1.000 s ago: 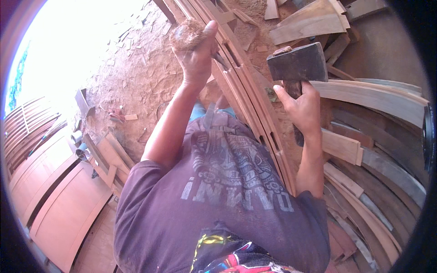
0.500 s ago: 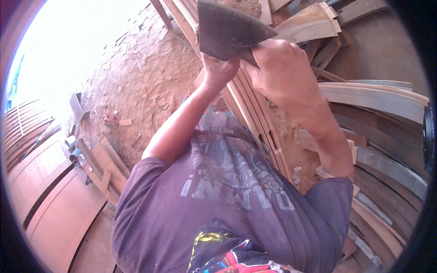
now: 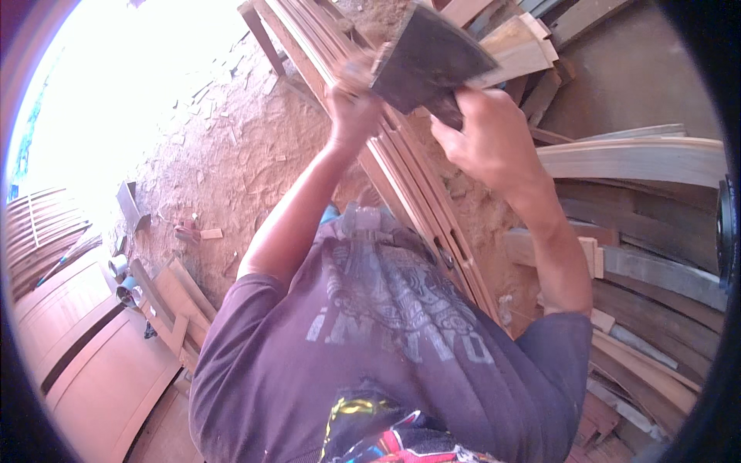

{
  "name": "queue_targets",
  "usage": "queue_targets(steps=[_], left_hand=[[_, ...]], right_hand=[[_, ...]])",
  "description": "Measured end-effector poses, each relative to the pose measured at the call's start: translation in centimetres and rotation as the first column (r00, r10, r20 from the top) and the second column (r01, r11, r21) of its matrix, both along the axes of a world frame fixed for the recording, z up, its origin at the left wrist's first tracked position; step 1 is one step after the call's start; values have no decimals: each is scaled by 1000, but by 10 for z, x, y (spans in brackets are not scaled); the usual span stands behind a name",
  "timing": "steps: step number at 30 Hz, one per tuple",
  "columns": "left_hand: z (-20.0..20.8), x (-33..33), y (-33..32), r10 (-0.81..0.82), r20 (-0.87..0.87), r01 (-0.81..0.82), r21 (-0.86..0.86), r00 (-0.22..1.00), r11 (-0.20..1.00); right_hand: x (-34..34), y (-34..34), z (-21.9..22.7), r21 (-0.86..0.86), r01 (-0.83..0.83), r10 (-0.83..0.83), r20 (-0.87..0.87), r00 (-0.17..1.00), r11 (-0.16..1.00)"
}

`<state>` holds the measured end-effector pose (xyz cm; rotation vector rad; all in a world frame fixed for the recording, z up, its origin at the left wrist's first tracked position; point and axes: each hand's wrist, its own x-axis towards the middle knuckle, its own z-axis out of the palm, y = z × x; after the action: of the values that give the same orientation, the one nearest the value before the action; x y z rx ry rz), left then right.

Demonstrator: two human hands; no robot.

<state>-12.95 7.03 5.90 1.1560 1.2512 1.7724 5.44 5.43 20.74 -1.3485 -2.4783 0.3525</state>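
Observation:
My right hand is closed round the handle of a dark, blocky mallet. The mallet's broad head hangs over the long wooden pieces, beside my left hand. That left hand is curled just above the wood. Its fingers are blurred and partly behind the mallet head, so what they grip cannot be made out. The wooden pieces lie side by side, running from the far left toward my right side. Grooves run along them, and slots are cut into the near part.
A wooden leg stands under the far end of the pieces. Curved boards and offcuts are stacked on the right. At the left lie wooden panels and loose planks. Wood scraps litter the dirt floor.
The mallet has swung rightward and tilted, exposing more of the wood beneath. My left hand has shifted a little to the left. The right hand still grips the handle.

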Motion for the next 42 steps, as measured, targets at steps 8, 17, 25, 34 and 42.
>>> queue_targets(steps=[8,17,25,34,42], left_hand=[[36,-25,-7,72,-15,-72,31,997,997],[16,-27,7,169,107,-167,-22,980,986],[1,-19,14,146,159,-147,-5,976,989],[-18,-6,24,254,-44,-243,167,966,955],[-19,-2,30,95,60,-94,-25,994,995]], right_hand=[[32,-24,-1,-156,169,-214,-345,914,973],[30,-14,-33,-193,130,-191,-343,920,973],[5,7,-11,-10,18,-20,-375,927,1000],[-48,44,-16,196,-159,162,-3,987,968],[-59,35,27,197,-31,65,-166,984,980]])
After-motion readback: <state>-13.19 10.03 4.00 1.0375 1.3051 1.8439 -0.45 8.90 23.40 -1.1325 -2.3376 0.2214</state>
